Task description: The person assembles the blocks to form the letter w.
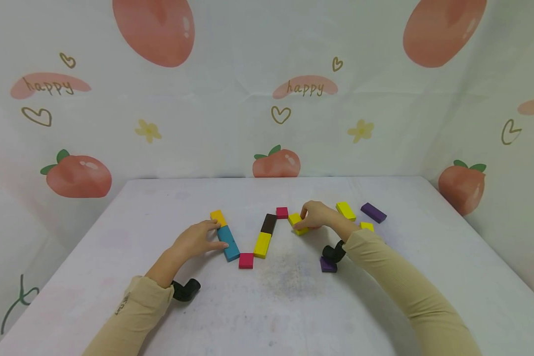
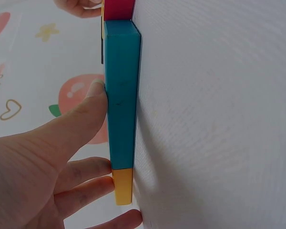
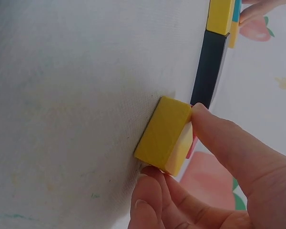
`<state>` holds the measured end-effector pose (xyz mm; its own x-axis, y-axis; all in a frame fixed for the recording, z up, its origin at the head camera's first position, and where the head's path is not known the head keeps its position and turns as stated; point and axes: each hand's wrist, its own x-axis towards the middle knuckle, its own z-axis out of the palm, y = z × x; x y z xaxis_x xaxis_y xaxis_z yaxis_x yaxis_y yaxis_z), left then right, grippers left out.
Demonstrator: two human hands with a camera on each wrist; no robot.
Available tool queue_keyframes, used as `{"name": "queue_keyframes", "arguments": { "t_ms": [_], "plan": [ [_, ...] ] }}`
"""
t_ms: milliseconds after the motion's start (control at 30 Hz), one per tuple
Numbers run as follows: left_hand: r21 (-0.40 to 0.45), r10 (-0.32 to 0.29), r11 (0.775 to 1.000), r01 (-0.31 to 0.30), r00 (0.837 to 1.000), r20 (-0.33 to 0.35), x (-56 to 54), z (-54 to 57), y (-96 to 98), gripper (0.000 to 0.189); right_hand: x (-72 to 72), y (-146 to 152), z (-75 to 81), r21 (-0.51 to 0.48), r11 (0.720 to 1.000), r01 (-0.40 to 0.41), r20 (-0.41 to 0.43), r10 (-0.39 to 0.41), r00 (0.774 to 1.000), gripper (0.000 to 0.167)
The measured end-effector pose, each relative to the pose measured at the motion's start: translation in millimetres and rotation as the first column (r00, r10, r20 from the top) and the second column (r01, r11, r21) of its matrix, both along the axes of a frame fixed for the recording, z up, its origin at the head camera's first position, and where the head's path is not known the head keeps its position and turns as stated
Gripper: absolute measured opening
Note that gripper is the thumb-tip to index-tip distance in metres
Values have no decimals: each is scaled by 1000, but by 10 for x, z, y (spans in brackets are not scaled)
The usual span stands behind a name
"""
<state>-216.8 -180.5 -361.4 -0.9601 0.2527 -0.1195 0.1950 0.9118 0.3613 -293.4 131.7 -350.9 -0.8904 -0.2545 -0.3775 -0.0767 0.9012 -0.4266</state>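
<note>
A zigzag row of flat blocks lies on the table: orange (image 1: 218,216), blue (image 1: 232,249), red (image 1: 246,261), yellow (image 1: 262,245), black (image 1: 269,224) and a second red block (image 1: 282,213). My left hand (image 1: 195,241) rests on the row's left end, thumb on the blue block (image 2: 121,100) and fingertips by the orange block (image 2: 123,188). With thumb and fingertips, my right hand (image 1: 319,215) pinches a short yellow block (image 3: 163,130) beside the far red block. In the right wrist view, this block overlaps that red block and sits close to the table.
To the right lie a yellow block (image 1: 346,211), a purple block (image 1: 374,212) and another yellow block (image 1: 367,226), partly behind the right forearm. A purple block (image 1: 329,266) lies under the right wrist camera (image 1: 333,252). A patterned curtain (image 1: 231,123) hangs behind the table (image 1: 285,316).
</note>
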Motion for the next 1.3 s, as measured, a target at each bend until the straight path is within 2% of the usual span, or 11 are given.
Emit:
{"name": "queue_keyframes", "arguments": {
  "t_ms": [500,667,967,1200,1300],
  "plan": [
    [10,-11,1000,11,1000,-7,0,5,4,68,10,23,2,1,1000,-4,-7,4,1000,47],
    [6,-9,1000,9,1000,-3,0,3,6,68,30,88,66,-8,1000,-17,-25,17,1000,47],
    [-2,-2,1000,2,1000,5,-1,4,5,69,8,469,188,-87,994,-66,-87,59,995,43],
    [3,-10,1000,10,1000,2,4,10,0,68,44,793,245,-61,996,-59,-172,48,984,47],
    [1,-16,1000,16,1000,-4,3,12,1,68,39,921,227,-82,995,-58,-192,41,981,50]
  ]
}}
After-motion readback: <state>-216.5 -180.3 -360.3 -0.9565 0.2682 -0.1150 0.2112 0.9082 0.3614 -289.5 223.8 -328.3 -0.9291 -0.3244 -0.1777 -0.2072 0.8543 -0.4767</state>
